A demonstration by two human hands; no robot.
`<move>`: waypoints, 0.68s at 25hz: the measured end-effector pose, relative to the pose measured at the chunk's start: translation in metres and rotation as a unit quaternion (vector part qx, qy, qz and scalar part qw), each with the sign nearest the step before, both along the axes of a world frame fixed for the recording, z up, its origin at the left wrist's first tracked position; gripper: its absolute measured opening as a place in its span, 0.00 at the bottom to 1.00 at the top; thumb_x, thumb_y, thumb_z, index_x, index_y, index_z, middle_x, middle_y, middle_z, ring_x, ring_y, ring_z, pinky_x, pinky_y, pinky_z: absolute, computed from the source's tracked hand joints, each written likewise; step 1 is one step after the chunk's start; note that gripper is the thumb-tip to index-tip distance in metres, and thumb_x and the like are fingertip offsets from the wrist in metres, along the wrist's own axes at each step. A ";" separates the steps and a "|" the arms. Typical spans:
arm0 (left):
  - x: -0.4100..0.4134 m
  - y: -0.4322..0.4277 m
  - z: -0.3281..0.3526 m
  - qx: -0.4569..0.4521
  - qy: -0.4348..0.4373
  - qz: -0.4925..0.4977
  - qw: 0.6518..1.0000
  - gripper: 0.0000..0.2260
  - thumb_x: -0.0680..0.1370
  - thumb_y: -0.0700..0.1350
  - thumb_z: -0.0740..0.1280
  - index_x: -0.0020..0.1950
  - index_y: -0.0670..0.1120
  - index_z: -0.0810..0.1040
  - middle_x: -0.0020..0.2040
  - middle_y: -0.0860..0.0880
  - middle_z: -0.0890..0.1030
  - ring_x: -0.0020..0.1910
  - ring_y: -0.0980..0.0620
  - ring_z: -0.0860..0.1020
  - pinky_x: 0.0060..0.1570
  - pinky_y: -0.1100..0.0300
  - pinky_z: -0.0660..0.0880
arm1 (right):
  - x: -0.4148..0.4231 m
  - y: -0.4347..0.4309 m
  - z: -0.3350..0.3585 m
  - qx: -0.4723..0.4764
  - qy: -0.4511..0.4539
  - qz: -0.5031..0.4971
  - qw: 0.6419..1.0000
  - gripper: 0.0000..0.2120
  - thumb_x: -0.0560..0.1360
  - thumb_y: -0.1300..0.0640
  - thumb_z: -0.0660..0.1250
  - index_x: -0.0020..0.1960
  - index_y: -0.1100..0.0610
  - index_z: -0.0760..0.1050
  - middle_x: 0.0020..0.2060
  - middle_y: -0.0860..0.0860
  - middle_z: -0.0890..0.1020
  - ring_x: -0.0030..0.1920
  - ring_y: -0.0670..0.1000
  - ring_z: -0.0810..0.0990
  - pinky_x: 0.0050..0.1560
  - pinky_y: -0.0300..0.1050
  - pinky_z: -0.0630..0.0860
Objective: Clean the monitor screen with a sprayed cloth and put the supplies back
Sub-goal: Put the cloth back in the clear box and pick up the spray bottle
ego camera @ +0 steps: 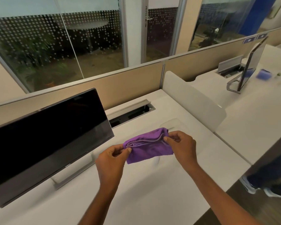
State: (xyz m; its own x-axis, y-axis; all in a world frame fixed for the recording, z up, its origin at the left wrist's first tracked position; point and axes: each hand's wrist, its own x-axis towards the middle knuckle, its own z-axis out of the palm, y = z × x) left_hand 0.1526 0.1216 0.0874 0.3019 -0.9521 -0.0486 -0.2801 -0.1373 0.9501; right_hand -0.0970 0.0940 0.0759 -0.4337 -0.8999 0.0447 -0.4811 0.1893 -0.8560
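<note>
Purple cloth, folded into loose layers, hangs between a person's two hands just above a white surface in an open-plan office. The left hand pinches the cloth's left end between thumb and fingers, and the right hand pinches its upper right edge. The cloth is in the air, just right of the monitor and not touching it. The monitor stands at the left of the surface, its screen dark and free of visible streaks or droplets. Whether it has already been wiped cannot be told from this view. No spray bottle can be plainly made out, only a faint pale blur under the cloth. The handling looks like folding or gathering the cloth, either in readiness for wiping or ahead of putting it away, and returning the supplies appears not yet done. Beyond the hands, an open cable tray is set into the surface, and a white rounded divider separates it from the neighbouring desk. There a second monitor and a blurred blue object sit far right. A beige partition runs along the far edge, with a dotted glass wall behind it. A shoe shows on the floor, near right.
</note>
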 end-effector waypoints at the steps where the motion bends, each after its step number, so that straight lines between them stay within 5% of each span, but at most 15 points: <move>1: -0.010 -0.010 0.000 0.004 0.007 -0.005 1.000 0.08 0.75 0.50 0.79 0.53 0.52 0.88 0.42 0.57 0.87 0.42 0.56 0.86 0.44 0.62 0.85 | -0.012 -0.009 0.004 0.001 0.012 0.000 1.000 0.07 0.75 0.54 0.80 0.51 0.53 0.86 0.41 0.45 0.87 0.41 0.39 0.84 0.34 0.26 0.75; 7: -0.090 -0.074 -0.001 0.074 0.103 -0.019 0.992 0.08 0.74 0.48 0.80 0.51 0.49 0.88 0.42 0.52 0.88 0.39 0.55 0.88 0.38 0.65 0.84 | -0.088 -0.064 0.019 0.011 0.074 0.007 0.997 0.08 0.74 0.53 0.81 0.51 0.54 0.87 0.41 0.46 0.87 0.42 0.45 0.86 0.43 0.37 0.81; 10: -0.133 -0.102 -0.008 0.097 0.108 -0.007 0.989 0.07 0.73 0.47 0.81 0.47 0.49 0.87 0.41 0.51 0.88 0.36 0.54 0.87 0.37 0.64 0.84 | -0.125 -0.092 0.013 0.021 0.107 0.017 0.994 0.10 0.74 0.53 0.81 0.53 0.56 0.87 0.42 0.48 0.87 0.42 0.48 0.85 0.41 0.32 0.78; 13: -0.170 -0.126 -0.022 0.116 0.086 0.003 0.990 0.07 0.72 0.47 0.82 0.46 0.47 0.87 0.40 0.49 0.88 0.37 0.50 0.87 0.44 0.55 0.87 | -0.153 -0.120 0.001 0.046 0.134 0.026 0.990 0.10 0.74 0.54 0.81 0.53 0.56 0.87 0.42 0.48 0.86 0.41 0.48 0.84 0.39 0.30 0.74; 17: -0.206 -0.153 -0.047 0.138 0.039 0.011 0.990 0.07 0.72 0.47 0.82 0.41 0.46 0.86 0.38 0.46 0.87 0.39 0.46 0.87 0.50 0.46 0.87 | -0.174 -0.150 -0.021 0.072 0.144 0.062 0.985 0.06 0.73 0.58 0.81 0.47 0.57 0.86 0.38 0.47 0.84 0.40 0.49 0.84 0.44 0.41 0.81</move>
